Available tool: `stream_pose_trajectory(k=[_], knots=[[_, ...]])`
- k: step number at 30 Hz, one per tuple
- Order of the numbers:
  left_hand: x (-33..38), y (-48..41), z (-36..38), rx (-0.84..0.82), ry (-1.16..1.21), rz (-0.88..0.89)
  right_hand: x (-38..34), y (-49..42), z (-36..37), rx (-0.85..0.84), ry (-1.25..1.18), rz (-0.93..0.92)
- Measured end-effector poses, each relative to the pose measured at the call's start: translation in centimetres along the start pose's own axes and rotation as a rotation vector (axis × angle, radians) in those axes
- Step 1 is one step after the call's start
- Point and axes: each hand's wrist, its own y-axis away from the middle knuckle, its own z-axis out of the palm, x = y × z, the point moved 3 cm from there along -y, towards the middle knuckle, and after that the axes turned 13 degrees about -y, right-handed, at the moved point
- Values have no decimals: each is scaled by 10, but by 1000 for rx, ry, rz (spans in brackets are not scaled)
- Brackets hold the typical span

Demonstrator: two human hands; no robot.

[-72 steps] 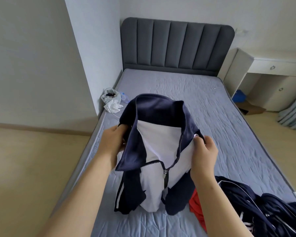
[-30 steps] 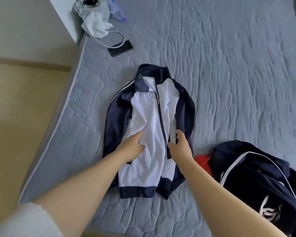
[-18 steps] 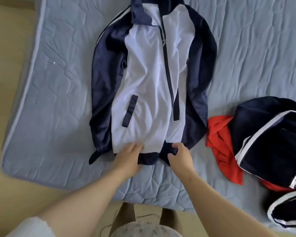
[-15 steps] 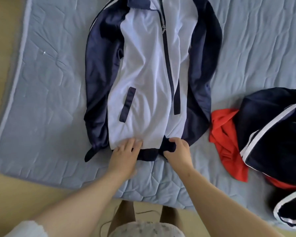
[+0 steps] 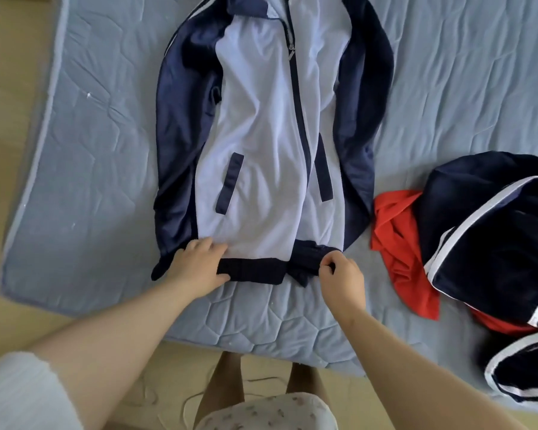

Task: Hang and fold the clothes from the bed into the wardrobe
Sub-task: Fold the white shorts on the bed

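Jacket flat on bed; left grip clasps its hem, right grip pinches it too

Glowing bright and even, throwing only faint shadows. Bowing the bed at the corners, blurring slightly rightward.
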Motion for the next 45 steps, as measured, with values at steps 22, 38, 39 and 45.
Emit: stream_pose_trajectory(k=[22, 38, 39, 45], knots=[[2, 44, 24, 183, 870, -828, 37, -1, -107, 183, 195, 264], [-55, 4, 32, 134, 1671, -985, -25, 15, -8, 40, -13, 264], [-63, 4, 29, 131, 1513, -929, -31, 16, 0, 43, -16, 276], [-149, 31, -7, 505, 951, -659, -81, 46, 109, 24, -179, 481]])
